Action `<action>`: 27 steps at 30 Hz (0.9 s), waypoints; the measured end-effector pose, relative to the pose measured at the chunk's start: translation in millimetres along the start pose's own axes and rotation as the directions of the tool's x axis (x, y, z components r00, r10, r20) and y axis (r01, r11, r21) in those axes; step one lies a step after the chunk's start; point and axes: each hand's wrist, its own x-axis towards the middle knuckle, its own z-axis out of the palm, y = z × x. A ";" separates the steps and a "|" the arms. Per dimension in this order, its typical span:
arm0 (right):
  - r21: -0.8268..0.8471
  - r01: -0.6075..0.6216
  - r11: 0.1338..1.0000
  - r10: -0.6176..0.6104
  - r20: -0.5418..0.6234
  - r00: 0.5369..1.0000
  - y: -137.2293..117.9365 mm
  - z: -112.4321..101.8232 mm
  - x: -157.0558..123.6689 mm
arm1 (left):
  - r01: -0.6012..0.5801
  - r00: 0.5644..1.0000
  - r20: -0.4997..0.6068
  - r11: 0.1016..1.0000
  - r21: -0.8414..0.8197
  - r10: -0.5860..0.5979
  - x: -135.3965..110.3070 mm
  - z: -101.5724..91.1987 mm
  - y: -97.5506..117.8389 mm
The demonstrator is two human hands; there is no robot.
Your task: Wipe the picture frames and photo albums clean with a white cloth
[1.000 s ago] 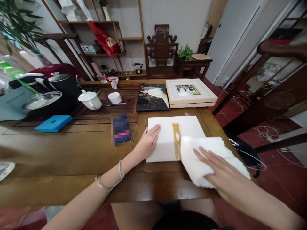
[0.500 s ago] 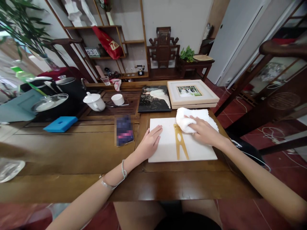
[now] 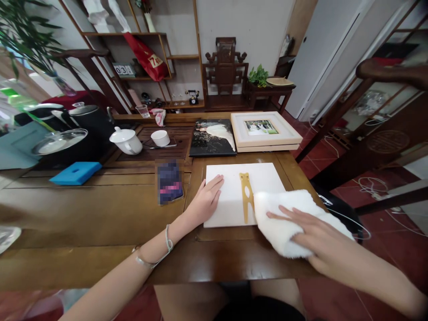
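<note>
A white rectangular panel (image 3: 227,205) lies flat on the wooden table, with a flat gold forked piece (image 3: 246,191) on its middle. My left hand (image 3: 207,200) rests flat on the panel's left edge, fingers stretched out and holding nothing. On the right, my right hand (image 3: 301,227) presses a folded white towel (image 3: 284,205) down with its fingers over the cloth. The towel covers the panel's lower right part and one leg of the gold piece, and reaches past the panel onto the table.
Behind the panel lie a dark photo panel (image 3: 214,138) and stacked light-wood picture frames (image 3: 267,138). A phone-like dark object (image 3: 170,182), blurred out, lies left of my left hand. Farther left are a white lidded bowl (image 3: 126,141), a small white cup (image 3: 160,138) and a blue block (image 3: 76,173).
My right hand has moved the towel from the panel's upper right towards me and to the right, over its lower right corner. My left hand has stayed on the left edge.
</note>
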 end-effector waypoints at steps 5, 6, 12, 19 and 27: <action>0.025 -0.218 0.976 0.218 -0.021 0.976 48.3 -6.6 59.6 | 0.005 1.000 0.006 1.000 -0.005 -0.005 0.8 -1.0 1.6; 0.054 -0.248 0.967 0.249 -0.022 0.968 54.6 -8.6 75.2 | 0.002 1.000 0.004 1.000 -0.004 -0.002 0.9 -0.9 1.6; 0.161 -0.190 0.969 0.197 -0.030 0.980 51.4 -18.1 159.1 | -0.011 1.000 -0.012 1.000 -0.002 0.011 0.2 0.7 -0.2; 0.026 -0.076 0.997 0.075 0.034 0.997 18.3 -14.7 169.8 | -0.016 0.999 -0.034 0.999 -0.038 0.015 -1.0 3.3 -0.4; -0.124 -0.044 0.991 0.040 -0.035 0.999 20.9 -1.4 156.7 | 0.062 0.998 0.007 0.991 -0.121 -0.061 2.2 1.8 -0.5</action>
